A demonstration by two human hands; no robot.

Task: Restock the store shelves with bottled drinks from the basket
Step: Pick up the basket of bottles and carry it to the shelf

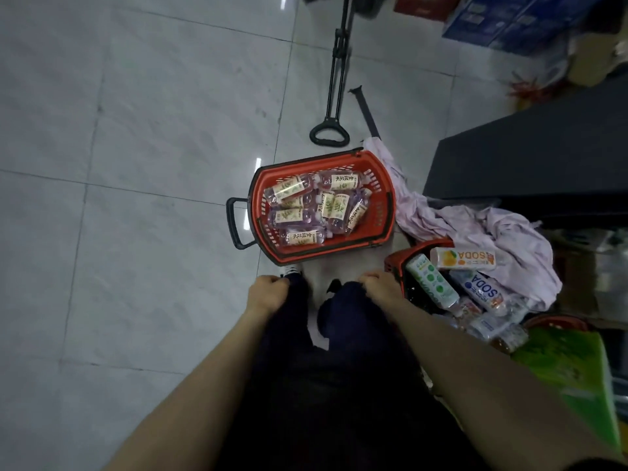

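We look straight down at a pale tiled floor point(136, 164), which takes up the whole left half of the view and lies open all the way to the frame's edge. On the right the room narrows: a dark shelf base point(530, 164) juts in, and a crumpled lilac cloth point(475, 229) spreads from its foot across to the baskets.

A red basket point(384, 205) sits on the floor just ahead of our feet, its black handle point(234, 222) sticking out to the left over bare tile. Inside it lie the bottled drinks point(316, 209), clear bottles with cream labels, heaped on their sides and filling most of the bottom. A second red basket point(396, 263) stands just to the right (its rim partly under the cloth), holding mixed soda bottles point(475, 287). Beyond the first basket a black trolley handle point(329, 134) lies flat on the tile, with a loose black bar point(367, 110) beside it.

Both our arms reach down along dark trousers point(339, 368). The left hand point(268, 294) is curled closed at the left knee, and the right hand point(380, 287) is curled closed at the right knee, pinching trouser cloth; neither holds a bottle. A gap of bare tile separates our knees from the first basket's near rim.
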